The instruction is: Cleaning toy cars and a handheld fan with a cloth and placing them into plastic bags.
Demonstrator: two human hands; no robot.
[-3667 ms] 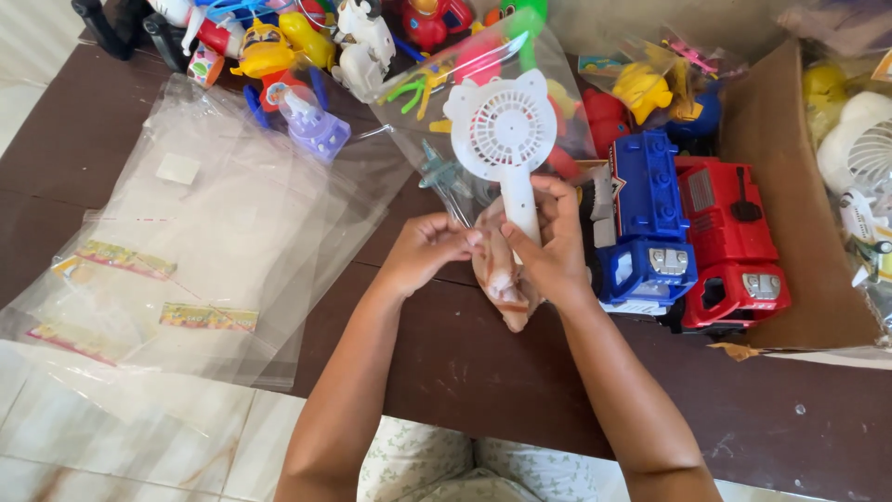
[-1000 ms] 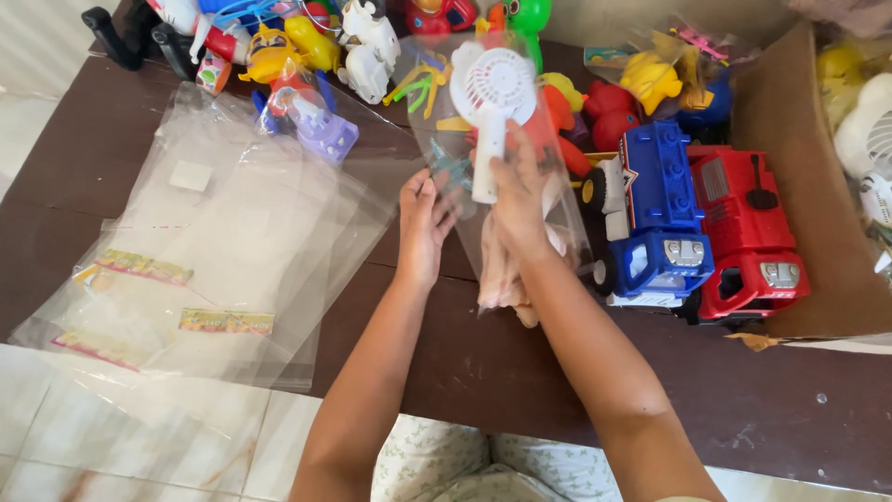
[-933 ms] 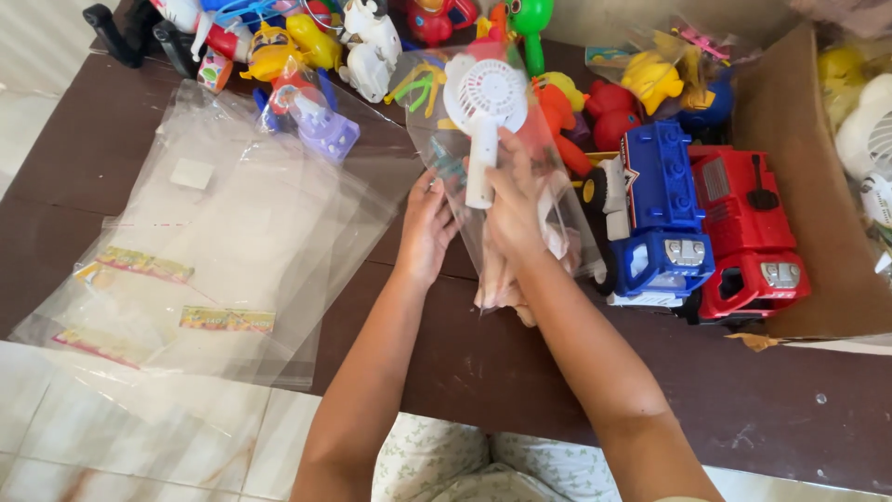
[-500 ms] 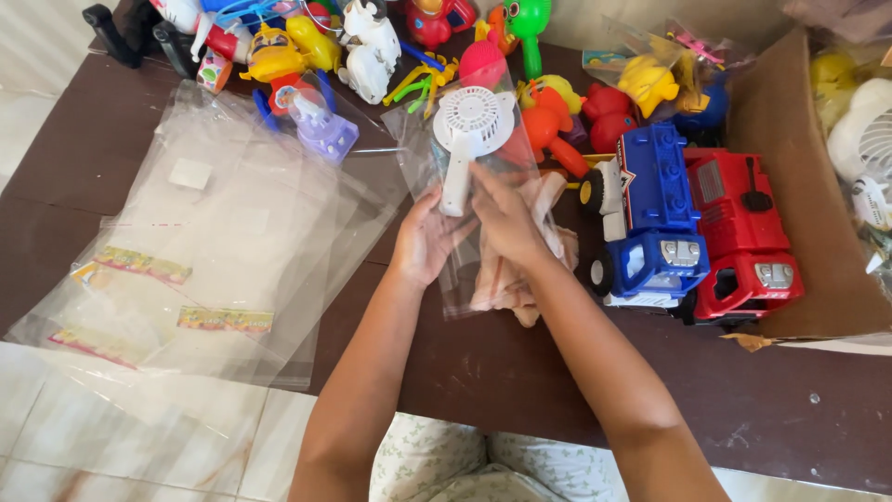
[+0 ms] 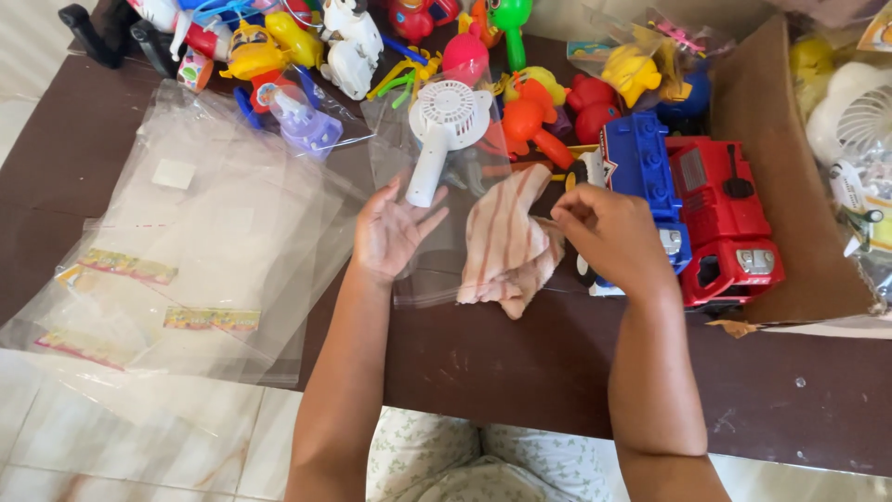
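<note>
My left hand (image 5: 395, 228) lies open, palm up under the clear bag (image 5: 437, 186) with the white fan (image 5: 444, 130) bagged just above its fingertips, handle pointing down at them, while my right hand (image 5: 609, 237) is pinched shut beside the striped cloth (image 5: 506, 242).

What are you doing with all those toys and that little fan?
A person sits at a dark brown table crowded with toys. A small white hand fan lies inside a clear plastic bag. The left hand rests flat and open on that bag just below the fan's handle. The right hand pinches the corner of a striped cloth beside it. A stack of empty clear bags lies to the left, and a blue toy truck and a red one sit to the right.
</note>
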